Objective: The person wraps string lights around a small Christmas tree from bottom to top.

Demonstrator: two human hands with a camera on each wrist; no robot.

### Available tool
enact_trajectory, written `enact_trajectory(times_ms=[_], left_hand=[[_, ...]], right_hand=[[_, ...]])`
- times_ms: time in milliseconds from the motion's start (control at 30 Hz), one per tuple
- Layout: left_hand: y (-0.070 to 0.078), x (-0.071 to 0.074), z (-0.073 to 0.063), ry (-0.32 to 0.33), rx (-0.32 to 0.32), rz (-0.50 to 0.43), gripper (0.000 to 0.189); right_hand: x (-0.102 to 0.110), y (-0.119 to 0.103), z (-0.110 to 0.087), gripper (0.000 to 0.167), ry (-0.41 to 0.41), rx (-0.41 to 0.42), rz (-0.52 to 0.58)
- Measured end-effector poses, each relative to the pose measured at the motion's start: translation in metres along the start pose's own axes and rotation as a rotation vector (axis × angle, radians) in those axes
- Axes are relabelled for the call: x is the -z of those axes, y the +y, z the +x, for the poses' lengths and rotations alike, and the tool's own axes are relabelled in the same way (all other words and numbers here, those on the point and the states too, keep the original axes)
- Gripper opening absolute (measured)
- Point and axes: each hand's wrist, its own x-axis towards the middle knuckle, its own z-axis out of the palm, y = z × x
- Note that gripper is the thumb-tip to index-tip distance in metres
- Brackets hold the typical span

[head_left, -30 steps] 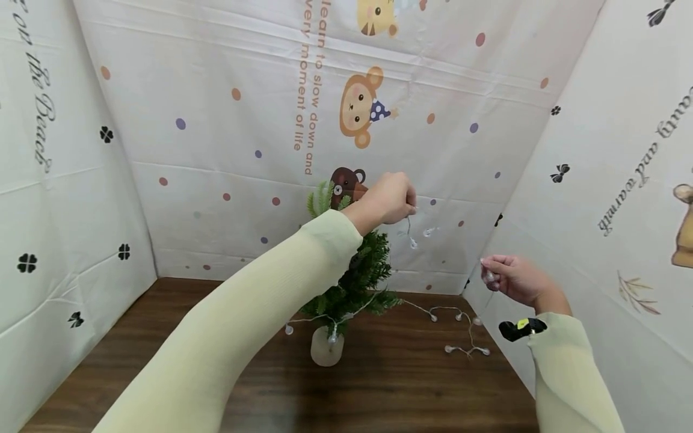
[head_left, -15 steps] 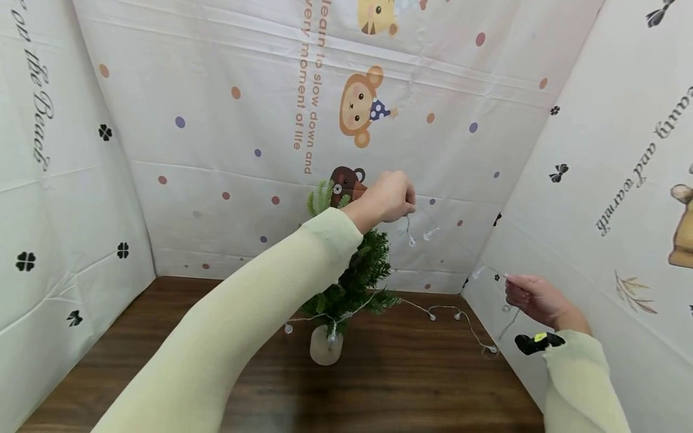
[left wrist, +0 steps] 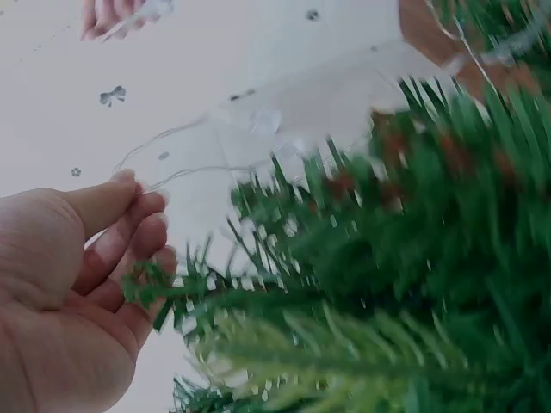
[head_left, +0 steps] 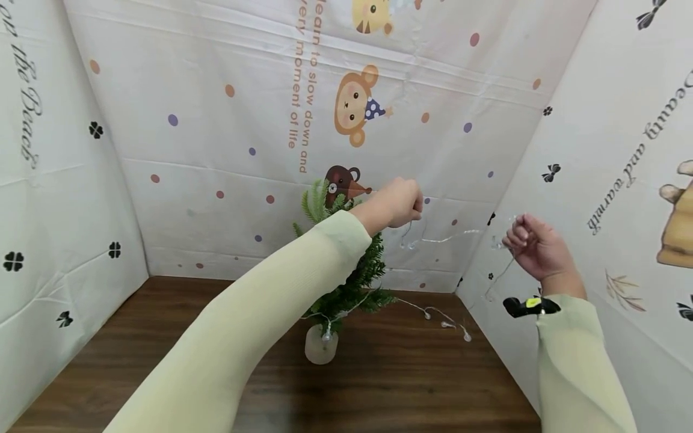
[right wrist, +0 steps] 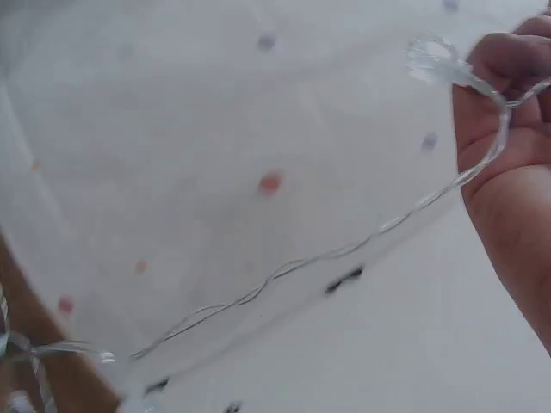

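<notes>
A small green Christmas tree [head_left: 368,285] stands in a pale round base [head_left: 321,346], its upper part partly behind the left forearm. Beside the treetop, my left hand [head_left: 397,203] pinches the clear wire of a string of lights [left wrist: 185,129] between thumb and index finger. Out to the right, my right hand [head_left: 541,249] is raised with fingers curled on the same string. A stretch of wire [head_left: 449,239] spans between both hands. In the right wrist view, a clear bulb [right wrist: 435,60] hangs beside the fingers and twisted wire [right wrist: 344,249] trails down from them.
More of the light string [head_left: 428,314] crosses the lower branches and lies on the dark wooden table [head_left: 411,379] right of the tree. Printed white cloth walls enclose the back [head_left: 200,144] and both sides. A black strap [head_left: 530,305] sits at the right wrist.
My right hand has gone outward, then up, pulling the string with it. Fewer bulbs lie on the table at right. The left hand has stayed nearly in place, holding the wire.
</notes>
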Motion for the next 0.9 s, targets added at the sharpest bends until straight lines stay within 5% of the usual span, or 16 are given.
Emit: enact_trajectory(times_ms=[267,533,767,900], left_hand=[[-0.002,0.0,-0.002,0.043,0.087,0.051,0.017],[-0.013,-0.001,-0.011,0.02,0.098,0.114,0.023],[-0.023,0.033,-0.02,0.051,0.121,0.09,0.016],[-0.037,0.057,-0.035,0.125,0.116,0.054,0.024]], right_hand=[[-0.037,-0.018,0.043,0.039,0.144,0.026,-0.045],[-0.074,-0.02,0.088,0.026,0.368,-0.077,-0.217],[-0.101,-0.013,0.131,0.02,0.474,-0.255,-0.524],[-0.107,-0.007,0.147,0.02,0.494,-0.35,-0.664]])
